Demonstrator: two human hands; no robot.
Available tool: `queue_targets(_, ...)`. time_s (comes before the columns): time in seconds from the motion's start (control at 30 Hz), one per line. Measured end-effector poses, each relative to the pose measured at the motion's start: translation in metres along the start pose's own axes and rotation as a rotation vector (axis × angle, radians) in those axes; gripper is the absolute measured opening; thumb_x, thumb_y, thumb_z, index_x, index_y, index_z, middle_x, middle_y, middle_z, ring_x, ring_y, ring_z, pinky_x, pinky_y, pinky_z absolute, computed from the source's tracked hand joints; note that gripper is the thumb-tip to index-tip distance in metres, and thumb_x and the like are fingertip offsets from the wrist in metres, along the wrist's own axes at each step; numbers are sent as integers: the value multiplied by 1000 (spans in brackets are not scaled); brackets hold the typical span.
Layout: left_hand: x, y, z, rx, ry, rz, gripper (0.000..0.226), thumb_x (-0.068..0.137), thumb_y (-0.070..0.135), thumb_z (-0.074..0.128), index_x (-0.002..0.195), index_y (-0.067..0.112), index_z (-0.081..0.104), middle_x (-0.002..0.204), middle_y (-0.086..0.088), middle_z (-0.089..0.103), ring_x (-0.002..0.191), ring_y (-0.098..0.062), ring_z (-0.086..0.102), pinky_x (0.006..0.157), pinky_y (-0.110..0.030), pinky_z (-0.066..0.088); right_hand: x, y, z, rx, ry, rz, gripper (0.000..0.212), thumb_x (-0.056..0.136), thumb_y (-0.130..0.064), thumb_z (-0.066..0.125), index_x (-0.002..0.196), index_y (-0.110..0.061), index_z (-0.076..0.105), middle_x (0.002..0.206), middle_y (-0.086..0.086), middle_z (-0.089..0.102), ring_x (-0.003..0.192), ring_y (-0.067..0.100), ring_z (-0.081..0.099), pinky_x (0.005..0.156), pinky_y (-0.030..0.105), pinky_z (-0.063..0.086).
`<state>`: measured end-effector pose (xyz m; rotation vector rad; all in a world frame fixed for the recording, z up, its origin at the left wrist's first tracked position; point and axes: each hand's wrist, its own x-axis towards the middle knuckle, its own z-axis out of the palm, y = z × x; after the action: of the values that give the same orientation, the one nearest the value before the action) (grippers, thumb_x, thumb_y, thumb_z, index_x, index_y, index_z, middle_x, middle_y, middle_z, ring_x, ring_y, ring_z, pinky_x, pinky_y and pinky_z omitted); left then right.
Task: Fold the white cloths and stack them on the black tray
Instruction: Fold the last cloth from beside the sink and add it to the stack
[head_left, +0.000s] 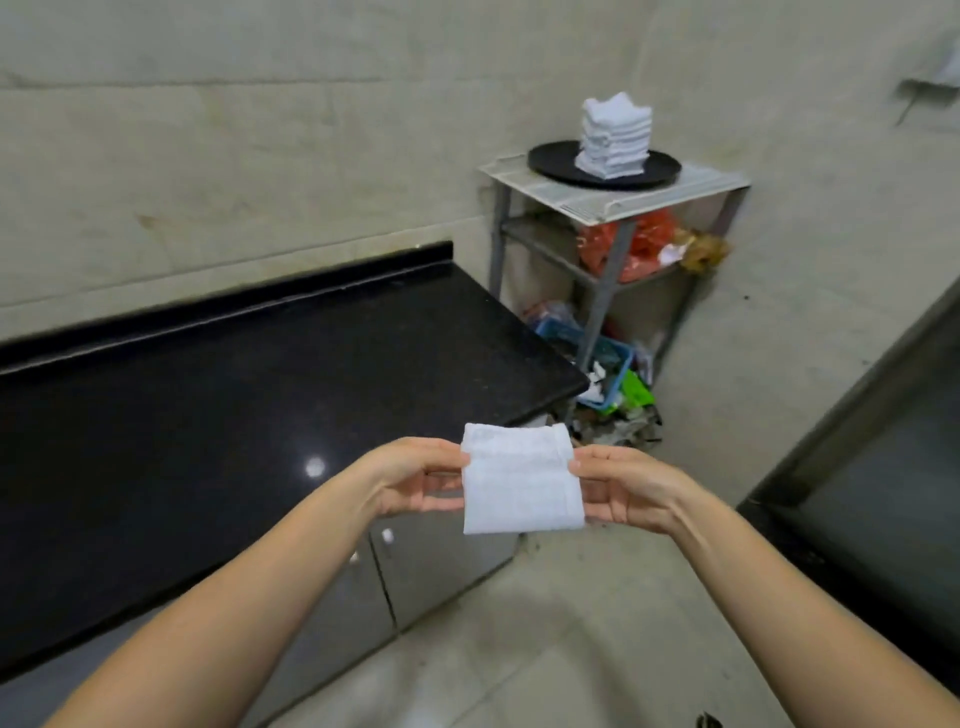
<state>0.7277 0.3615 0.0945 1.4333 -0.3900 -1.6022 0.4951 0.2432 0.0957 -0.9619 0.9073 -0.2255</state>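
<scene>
A folded white cloth (519, 480) hangs in the air in front of me, beyond the corner of the black counter. My left hand (415, 480) pinches its left edge and my right hand (626, 488) pinches its right edge. Farther back, a round black tray (550, 161) lies on top of a small metal rack. On the tray stands a tall stack of folded white cloths (615, 137).
The black stone counter (234, 415) runs along the wall at left, with grey cabinet doors below. The metal rack (597, 208) holds orange bags on its middle shelf; a blue basket (608, 364) and litter sit on the floor beneath. A dark panel (883, 467) stands at right.
</scene>
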Motion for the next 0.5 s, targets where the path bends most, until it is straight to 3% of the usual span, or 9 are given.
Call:
queue_targets(0.2,92,56,111,41,-26,42,13,84,-2,61,78,9,64,78,-7,71,72,-18,68,67,-37,61,15,-70,-124,3,90,-64,17,89,-1,58,79,-15,58,68,0,70,59,10,68,60,26,59)
queue_targets(0.43,195,175,162,36,19,258,12,86,0,59,81,11,61,79,-6,67,72,-16,64,58,-24,59,94,-203,-192,-97,94,-254,14,90,-3,57,81,-14,59,67,-3,69,58,7,67,58,23,58)
queue_targets(0.5,227,219,170,45,18,335,14,87,0,58,79,12,60,77,-5,67,69,-15,63,57,-24,58,122,-254,-207,-147,96,-322,12,89,-4,59,83,-15,60,75,-1,69,66,9,67,62,24,59)
